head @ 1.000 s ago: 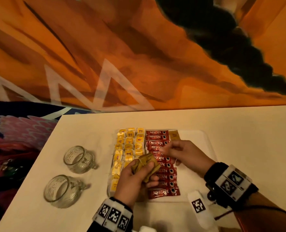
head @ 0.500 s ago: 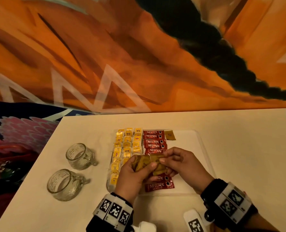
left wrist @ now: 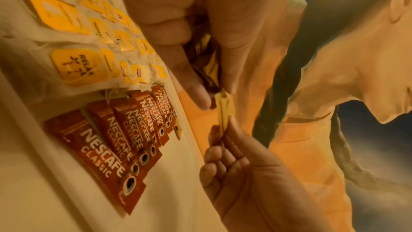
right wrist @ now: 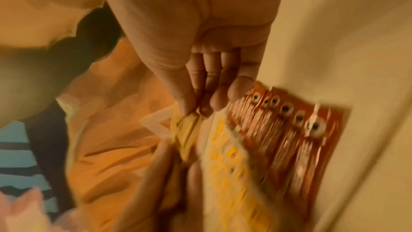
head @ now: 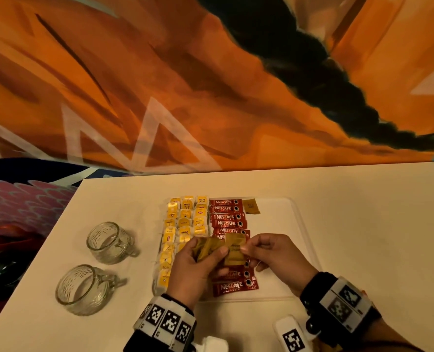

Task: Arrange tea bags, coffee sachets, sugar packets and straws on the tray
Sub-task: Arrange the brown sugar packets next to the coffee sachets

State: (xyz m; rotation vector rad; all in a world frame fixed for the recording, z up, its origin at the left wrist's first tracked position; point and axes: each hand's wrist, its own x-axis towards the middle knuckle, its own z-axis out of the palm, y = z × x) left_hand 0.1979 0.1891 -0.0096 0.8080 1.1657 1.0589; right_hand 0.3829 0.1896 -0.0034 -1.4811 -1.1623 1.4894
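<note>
Since a second ago the right hand point(head: 274, 257) has been drawn back from the far end of the tray point(head: 297, 224) to meet the left hand point(head: 195, 268) above the near rows. One brown sugar packet point(head: 235, 250) is pinched in the right grip between thumb and fingertips; a bunch of sugar packets point(head: 207, 248) is clasped by the curled left grip. Beneath them, red coffee sachets point(head: 226, 219) are lined in a column, with yellow tea bags point(head: 185, 219) in rows to their left. A lone sugar packet point(head: 250, 206) lies at the tray's far end. Two glass mugs point(head: 109, 243) stand on the desk point(head: 363, 224) left of the tray.
</note>
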